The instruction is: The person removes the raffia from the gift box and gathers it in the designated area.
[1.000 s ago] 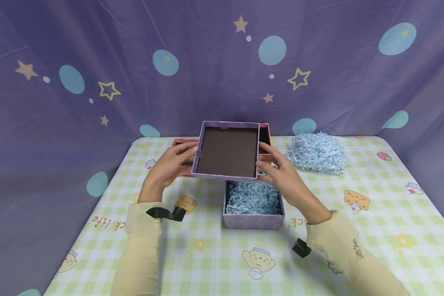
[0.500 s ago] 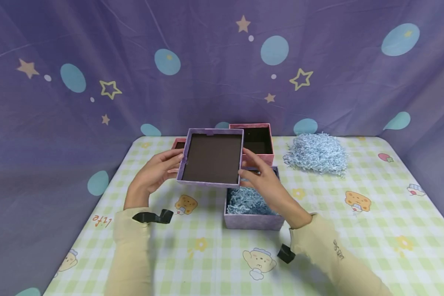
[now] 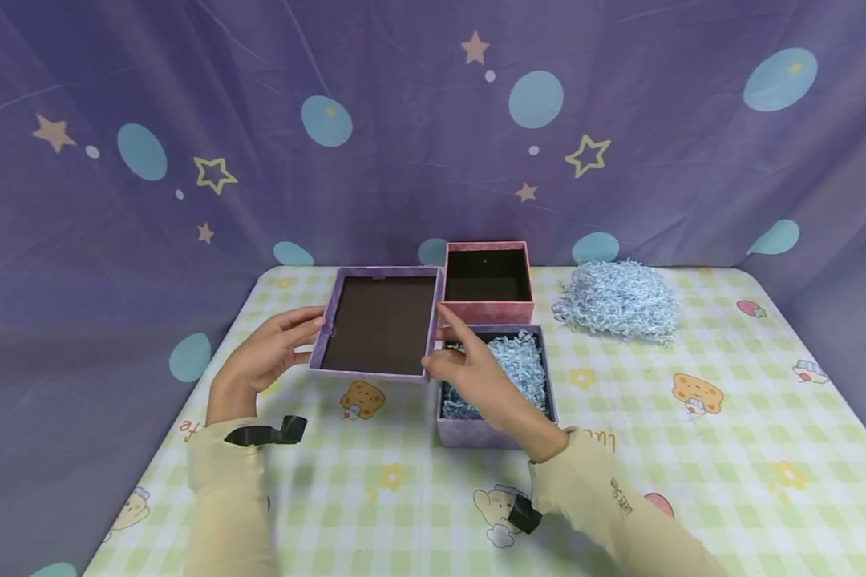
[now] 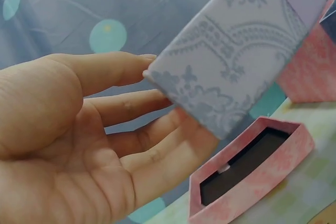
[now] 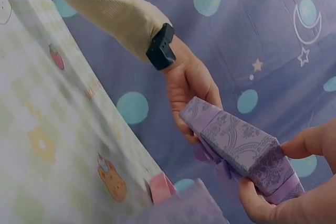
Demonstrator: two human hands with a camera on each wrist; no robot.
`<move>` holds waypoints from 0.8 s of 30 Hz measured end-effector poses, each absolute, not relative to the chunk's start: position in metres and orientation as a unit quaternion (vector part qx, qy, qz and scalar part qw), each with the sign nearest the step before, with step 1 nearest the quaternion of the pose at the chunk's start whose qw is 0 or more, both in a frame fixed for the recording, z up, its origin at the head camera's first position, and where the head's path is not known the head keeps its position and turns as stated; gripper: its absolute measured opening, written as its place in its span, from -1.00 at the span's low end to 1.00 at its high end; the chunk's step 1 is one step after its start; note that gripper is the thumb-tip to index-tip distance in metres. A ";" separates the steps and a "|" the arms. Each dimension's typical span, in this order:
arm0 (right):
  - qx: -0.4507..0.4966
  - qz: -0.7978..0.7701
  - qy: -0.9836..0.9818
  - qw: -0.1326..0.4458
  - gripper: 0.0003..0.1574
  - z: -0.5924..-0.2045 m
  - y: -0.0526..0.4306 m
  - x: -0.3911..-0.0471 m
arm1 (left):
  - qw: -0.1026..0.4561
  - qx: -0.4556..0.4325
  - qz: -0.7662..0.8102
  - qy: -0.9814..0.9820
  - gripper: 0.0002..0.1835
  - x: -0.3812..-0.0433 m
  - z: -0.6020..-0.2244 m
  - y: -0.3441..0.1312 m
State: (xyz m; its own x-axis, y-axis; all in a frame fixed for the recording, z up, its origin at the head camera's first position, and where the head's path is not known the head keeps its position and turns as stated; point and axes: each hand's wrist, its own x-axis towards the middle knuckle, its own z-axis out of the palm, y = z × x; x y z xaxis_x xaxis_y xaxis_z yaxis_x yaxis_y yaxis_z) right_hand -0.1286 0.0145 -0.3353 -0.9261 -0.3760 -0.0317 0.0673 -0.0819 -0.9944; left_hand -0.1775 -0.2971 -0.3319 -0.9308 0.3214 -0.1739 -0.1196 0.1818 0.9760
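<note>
Between my two hands I hold a purple patterned box lid [image 3: 382, 324], tilted with its dark inside facing me. My left hand [image 3: 267, 353] pinches its left side; in the left wrist view the thumb and fingers [image 4: 152, 156] are at one end of the lid's wall. On the opposite side, the thumb and forefinger of my right hand [image 3: 479, 377] grip the wall. A purple ribbon bow [image 5: 226, 174] hangs from the lid's outer face in the right wrist view. Under my right hand stands the purple box [image 3: 476, 434], holding blue shredded paper [image 3: 523, 361].
Behind the purple box stands an open pink box [image 3: 489, 311] with a dark interior. A pink lid [image 4: 283, 163] lies on the table below my left hand; in the head view the purple lid hides it. A heap of blue shredded paper [image 3: 617, 300] sits at the back right.
Both hands have carried the purple lid left and down, away from above the purple box. The pink box and more of the blue paper in the purple box now show.
</note>
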 end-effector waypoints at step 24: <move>-0.105 -0.670 0.717 0.162 0.05 -0.365 -0.049 -0.098 | 0.230 0.008 0.628 0.744 -0.47 -0.157 -0.356 -0.350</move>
